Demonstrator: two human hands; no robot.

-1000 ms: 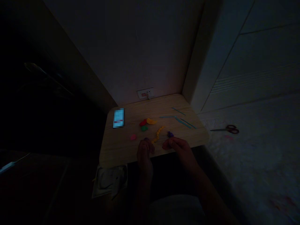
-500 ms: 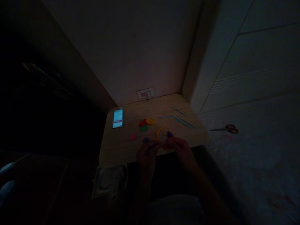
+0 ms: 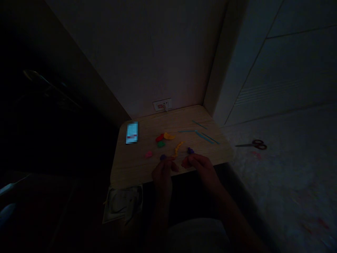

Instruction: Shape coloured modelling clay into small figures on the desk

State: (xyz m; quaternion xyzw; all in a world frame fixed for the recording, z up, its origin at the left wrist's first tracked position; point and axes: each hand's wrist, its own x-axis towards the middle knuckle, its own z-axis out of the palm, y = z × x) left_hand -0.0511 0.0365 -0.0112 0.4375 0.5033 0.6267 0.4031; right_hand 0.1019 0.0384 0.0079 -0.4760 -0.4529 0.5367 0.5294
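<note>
In dim light, my left hand (image 3: 163,172) is over the front edge of a small wooden table (image 3: 131,168), its thumb and forefinger apart. Facing it, my right hand (image 3: 202,168) has its fingers pinched together; a dark reddish patch shows at the tips, too dark to tell from skin. Close to my left fingers lies a purple modelling clay lump (image 3: 163,157). Another purple clay piece (image 3: 190,150) rests just beyond my right hand. Between them a bumpy yellow clay strip (image 3: 178,149) curves toward my left fingertips.
Red clay (image 3: 159,137), orange-yellow clay (image 3: 169,136), green clay (image 3: 161,144) and pink clay (image 3: 149,154) lie mid-table. Thin blue modelling tools (image 3: 204,137) are at right, a lit phone (image 3: 132,133) at left. Scissors (image 3: 254,144) lie beyond the right edge. A wall socket (image 3: 162,104) is behind.
My hands have drawn slightly apart, and a gap shows between their fingertips. The purple bit seen at my left fingers before is out of sight. The view has shifted a little.
</note>
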